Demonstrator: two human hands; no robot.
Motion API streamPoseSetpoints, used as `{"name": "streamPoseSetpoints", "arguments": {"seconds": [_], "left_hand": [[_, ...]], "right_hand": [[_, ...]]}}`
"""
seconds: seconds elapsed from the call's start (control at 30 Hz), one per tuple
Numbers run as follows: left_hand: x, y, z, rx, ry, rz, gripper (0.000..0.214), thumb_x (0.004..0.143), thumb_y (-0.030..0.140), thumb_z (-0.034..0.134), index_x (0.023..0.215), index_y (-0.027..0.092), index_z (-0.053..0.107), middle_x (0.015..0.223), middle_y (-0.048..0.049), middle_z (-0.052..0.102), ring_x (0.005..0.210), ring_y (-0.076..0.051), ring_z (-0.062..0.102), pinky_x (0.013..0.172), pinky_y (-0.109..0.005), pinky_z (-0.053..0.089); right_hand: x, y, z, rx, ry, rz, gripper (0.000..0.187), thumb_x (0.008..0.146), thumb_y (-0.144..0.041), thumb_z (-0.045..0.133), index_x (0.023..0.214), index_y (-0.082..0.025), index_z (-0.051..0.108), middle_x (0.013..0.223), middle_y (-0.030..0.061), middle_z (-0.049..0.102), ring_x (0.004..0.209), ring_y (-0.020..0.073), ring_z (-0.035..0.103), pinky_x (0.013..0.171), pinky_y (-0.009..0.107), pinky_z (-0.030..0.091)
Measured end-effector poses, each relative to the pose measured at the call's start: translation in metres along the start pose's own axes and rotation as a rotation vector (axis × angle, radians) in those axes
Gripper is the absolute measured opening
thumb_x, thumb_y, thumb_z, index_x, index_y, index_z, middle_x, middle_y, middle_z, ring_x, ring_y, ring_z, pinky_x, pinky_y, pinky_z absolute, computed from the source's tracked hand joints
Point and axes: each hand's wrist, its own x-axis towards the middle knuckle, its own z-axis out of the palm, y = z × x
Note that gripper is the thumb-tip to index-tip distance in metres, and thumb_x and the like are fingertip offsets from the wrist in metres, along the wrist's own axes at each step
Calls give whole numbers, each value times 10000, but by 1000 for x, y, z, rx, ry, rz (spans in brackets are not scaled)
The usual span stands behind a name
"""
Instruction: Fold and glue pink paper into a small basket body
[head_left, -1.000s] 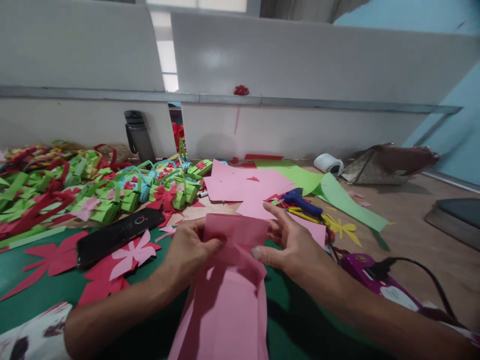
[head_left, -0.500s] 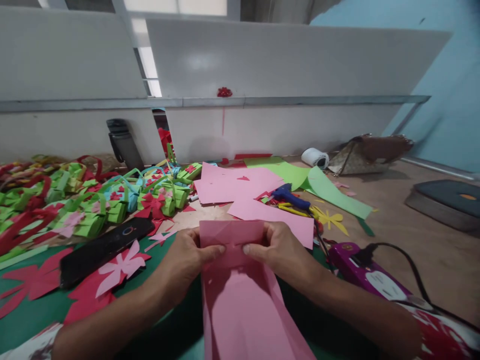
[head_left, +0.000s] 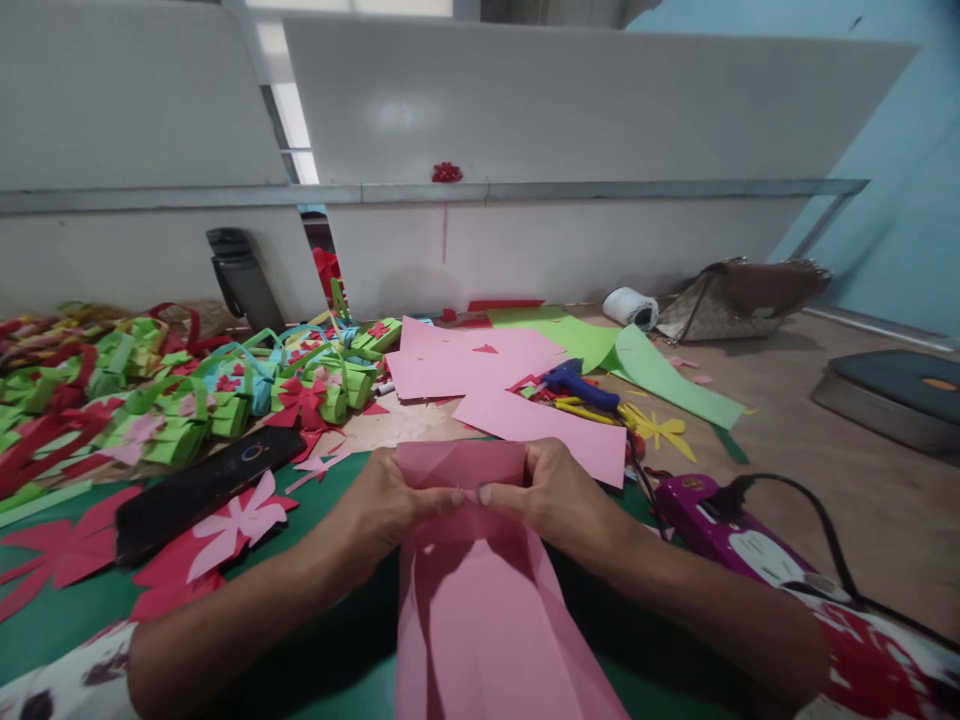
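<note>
A long pink paper sheet (head_left: 480, 610), folded over at its far end, runs from my lap up to the middle of the view. My left hand (head_left: 386, 500) pinches the left side of the fold, thumb on top. My right hand (head_left: 551, 490) pinches the right side the same way. The thumbs nearly meet on the crease. Under the hands lies a green mat (head_left: 67, 620).
Left of the hands lie a black phone (head_left: 199, 490), pink (head_left: 236, 520) and red paper flowers (head_left: 60, 555), and a heap of green paper baskets (head_left: 187, 400). Ahead are loose pink sheets (head_left: 465, 365), a blue glue gun (head_left: 581, 385) and green paper (head_left: 660, 375). A purple corded device (head_left: 720, 520) sits right.
My right hand closed onto the fold beside the left one, and both hands now press the crease. The view shifted slightly to the right.
</note>
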Motion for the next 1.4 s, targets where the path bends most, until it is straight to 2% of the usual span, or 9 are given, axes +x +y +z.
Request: {"name": "streamPoseSetpoints", "arguments": {"seconds": [0.1,0.3,0.5,0.6,0.7,0.83,1.0,1.17,1.4], "left_hand": [[3,-5,-2,-21,-23,-2,269,633,219,712,884,128,678,782,-50,718,732,-250,672,638,-298,511],[1,-4,-4,-37,-14,-18,274,615,172,693,883,115,700,711,-48,715,598,-196,644,546,-260,488],[0,-1,-4,-50,6,-51,132,607,140,694,738,133,706,621,-15,683,551,-159,610,522,-231,467],[2,-4,-8,-2,-31,-35,121,616,147,683,734,131,704,633,-12,676,539,-141,583,512,-217,440],[3,-3,-11,98,-11,-6,87,618,157,668,698,125,686,601,-1,652,517,-130,554,487,-206,406],[2,2,-10,181,19,8,96,585,172,669,665,118,675,582,2,638,515,-132,534,485,-209,397],[1,2,-8,136,-44,21,177,615,139,624,771,134,706,671,-3,668,571,-136,553,513,-208,420],[0,1,-6,102,-5,-42,28,596,136,637,570,130,629,508,29,568,445,-99,473,415,-189,353],[0,2,-4,100,-22,-47,51,578,158,649,616,125,656,552,5,609,487,-120,521,457,-201,389]], "right_hand": [[-1,-1,-2,-48,-28,-2,34,663,-166,532,647,-145,553,564,-50,453,490,67,378,444,190,317],[0,1,-8,-142,-94,57,79,624,-157,506,546,-154,493,508,-55,422,457,61,357,409,187,255],[1,3,-14,-177,-170,66,112,626,-156,477,525,-143,526,471,-48,445,437,62,351,413,197,239],[1,1,-17,-174,-225,71,95,603,-132,455,528,-149,510,480,-60,419,438,56,328,413,194,227],[1,-2,-19,-178,-255,99,94,584,-122,449,561,-146,537,490,-54,455,429,58,353,407,193,236],[0,-3,-21,-186,-258,120,77,579,-126,460,532,-152,515,451,-68,413,403,51,308,388,195,200],[0,0,-21,-200,-243,109,105,609,-159,501,509,-161,468,460,-78,370,419,47,276,390,201,178],[-2,-4,-19,-215,-220,114,145,625,-187,533,504,-158,459,492,-68,384,445,49,298,394,198,193],[-1,-1,-19,-234,-210,100,175,640,-213,544,499,-162,455,482,-66,362,441,56,296,396,206,197]]}}
